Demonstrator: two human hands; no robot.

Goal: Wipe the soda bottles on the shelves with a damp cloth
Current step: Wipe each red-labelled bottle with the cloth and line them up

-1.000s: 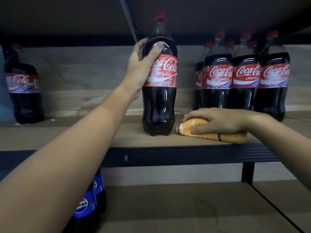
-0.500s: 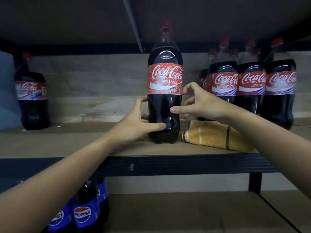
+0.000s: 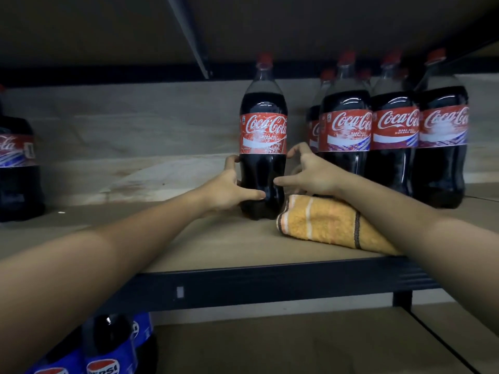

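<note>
Coca-Cola bottle, frame centre, upright on shelf. Left hand grips its lower body; right hand spread beside it, holding nothing. Cloth lies idle, lower right. Step: positioning bottle. Next: likely retrieve cloth, wipe.

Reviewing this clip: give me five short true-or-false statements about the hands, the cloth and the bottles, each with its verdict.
1. The left hand holds the lower part of the lone cola bottle. True.
2. The right hand grips the cloth. False: the cloth lies on the shelf under the forearm, unheld.
3. The lone cola bottle stands upright. True.
4. The cloth is blue. False: it is orange with stripes.
5. Pepsi bottles stand on the lower shelf. True.
</note>
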